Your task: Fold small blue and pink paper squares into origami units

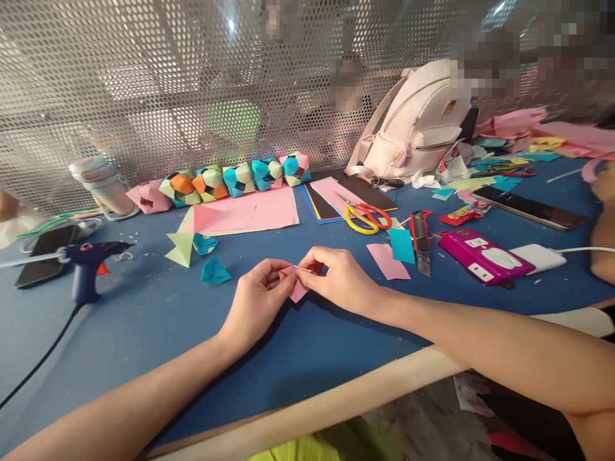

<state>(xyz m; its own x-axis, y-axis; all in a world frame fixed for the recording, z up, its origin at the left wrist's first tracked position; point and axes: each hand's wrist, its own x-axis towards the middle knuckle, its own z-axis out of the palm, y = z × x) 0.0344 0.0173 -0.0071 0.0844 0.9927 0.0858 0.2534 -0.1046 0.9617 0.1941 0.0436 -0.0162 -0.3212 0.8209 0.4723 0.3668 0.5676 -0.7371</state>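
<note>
Between my two hands, just above the blue table, is a small folded piece of pink paper (298, 293). My left hand (257, 296) pinches its left side, thumb in front. My right hand (339, 276) grips its upper right edge between thumb and fingers. Part of the paper is hidden behind the fingertips. Left of my left hand lie folded blue paper pieces (214, 271) and a pale green folded piece (180, 250). To the right of my right hand are a flat pink paper slip (389, 261) and a blue paper slip (402, 246).
Several folded paper balls (239, 180) line the perforated metal screen (182, 83). A glue gun (86, 266) with its cord stands left. Scissors (368, 218), a box cutter (421, 243), a purple power strip (485, 256), a phone (528, 208) and a backpack (418, 128) occupy the right.
</note>
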